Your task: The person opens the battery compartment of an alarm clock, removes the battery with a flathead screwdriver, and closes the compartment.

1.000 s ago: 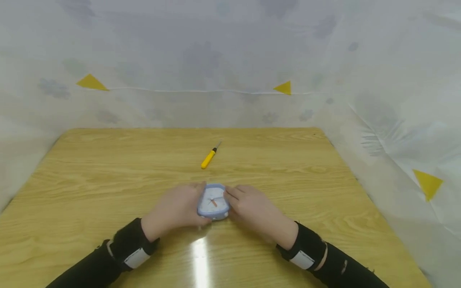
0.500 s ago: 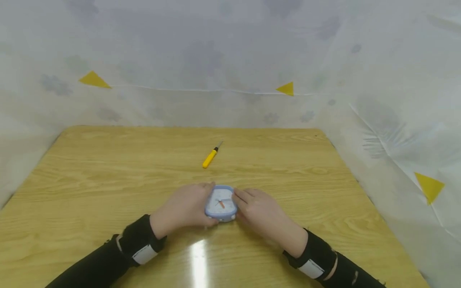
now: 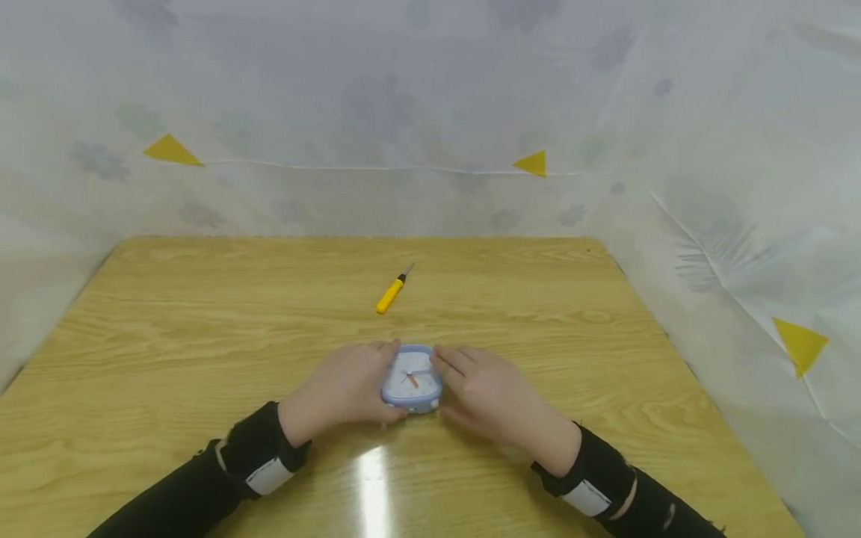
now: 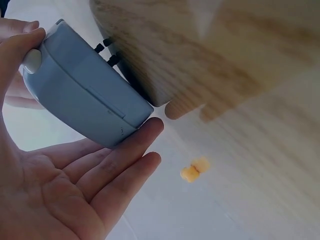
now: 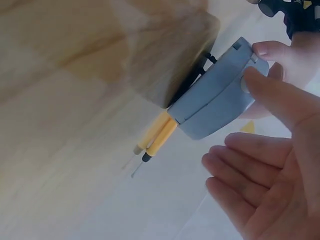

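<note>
A pale blue alarm clock (image 3: 412,379) with a white dial lies face up, close over the table. My left hand (image 3: 341,385) grips its left side, thumb at the near end and fingers at the far end. In the left wrist view the clock (image 4: 90,92) is tilted, its far edge right at the tabletop and small black knobs (image 4: 114,60) underneath. On the right side, my right hand (image 3: 494,396) has its thumb (image 5: 280,97) against the near end by a white foot. Its other fingers are extended, loosely bent, beside the clock (image 5: 215,102).
A screwdriver (image 3: 390,294) with a yellow handle lies on the wooden table (image 3: 202,299) beyond the clock, its tip pointing away. Pale patterned sheeting (image 3: 377,90) hangs behind and along the sides, with yellow triangles (image 3: 531,164) on it.
Both hands and the clock shifted slightly right in the first half second, then stayed nearly in place. The screwdriver has not moved.
</note>
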A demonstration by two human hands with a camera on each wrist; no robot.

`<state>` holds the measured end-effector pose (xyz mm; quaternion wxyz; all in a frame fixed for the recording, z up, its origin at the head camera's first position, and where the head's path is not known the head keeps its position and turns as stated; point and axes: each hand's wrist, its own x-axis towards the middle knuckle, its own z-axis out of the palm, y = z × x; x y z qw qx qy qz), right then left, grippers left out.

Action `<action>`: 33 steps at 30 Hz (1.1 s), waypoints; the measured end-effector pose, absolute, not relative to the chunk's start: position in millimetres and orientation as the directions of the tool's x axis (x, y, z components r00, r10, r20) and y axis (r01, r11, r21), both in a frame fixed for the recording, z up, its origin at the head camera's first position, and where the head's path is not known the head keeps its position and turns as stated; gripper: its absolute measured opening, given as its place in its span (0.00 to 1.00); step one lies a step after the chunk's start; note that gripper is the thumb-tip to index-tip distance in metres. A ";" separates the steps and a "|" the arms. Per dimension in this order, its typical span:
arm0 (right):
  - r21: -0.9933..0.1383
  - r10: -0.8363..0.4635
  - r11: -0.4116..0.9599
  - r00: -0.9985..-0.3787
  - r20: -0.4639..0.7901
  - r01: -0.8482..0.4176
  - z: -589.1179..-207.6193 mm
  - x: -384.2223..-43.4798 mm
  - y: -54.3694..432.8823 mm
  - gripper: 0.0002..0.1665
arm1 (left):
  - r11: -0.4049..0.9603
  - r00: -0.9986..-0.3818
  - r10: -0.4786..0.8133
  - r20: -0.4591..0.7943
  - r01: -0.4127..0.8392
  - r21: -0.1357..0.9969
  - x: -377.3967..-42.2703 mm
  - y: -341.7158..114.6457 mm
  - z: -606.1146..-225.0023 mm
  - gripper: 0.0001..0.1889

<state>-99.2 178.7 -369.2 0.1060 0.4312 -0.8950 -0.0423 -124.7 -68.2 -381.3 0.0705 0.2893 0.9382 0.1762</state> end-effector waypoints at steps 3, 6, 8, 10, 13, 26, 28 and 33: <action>0.195 -0.814 0.579 -0.550 0.187 -0.791 -369.7 -100.2 176.3 0.39 | 0.771 -0.824 0.567 -0.017 0.523 0.363 -123.9 -69.3 -381.4 0.56; 0.228 -0.837 0.546 -0.511 0.198 -0.806 -372.5 -101.0 174.2 0.36 | 0.771 -0.823 0.568 -0.004 0.530 0.355 -123.2 -69.3 -382.0 0.56; 0.246 -0.842 0.539 -0.504 0.195 -0.806 -375.1 -101.4 173.5 0.35 | 0.773 -0.823 0.568 -0.002 0.533 0.344 -122.8 -69.2 -382.9 0.56; 0.256 -0.843 0.537 -0.503 0.189 -0.804 -377.3 -102.0 173.0 0.34 | 0.776 -0.823 0.568 -0.004 0.535 0.334 -122.1 -69.0 -383.7 0.55; 0.269 -0.844 0.536 -0.505 0.182 -0.800 -378.9 -102.8 172.5 0.34 | 0.782 -0.825 0.565 -0.011 0.531 0.326 -120.8 -69.1 -384.9 0.56; 0.271 -0.838 0.545 -0.524 0.150 -0.794 -375.8 -100.3 170.9 0.35 | 0.783 -0.862 0.500 -0.085 0.408 0.471 -112.1 -84.3 -389.0 0.66; 0.272 -0.838 0.545 -0.526 0.146 -0.793 -375.9 -100.5 171.0 0.35 | 0.789 -0.867 0.490 -0.092 0.396 0.470 -111.2 -86.6 -390.1 0.63; 0.256 -0.840 0.542 -0.522 0.149 -0.800 -376.0 -100.7 171.1 0.34 | 0.788 -0.858 0.505 -0.097 0.412 0.457 -109.2 -88.8 -390.1 0.56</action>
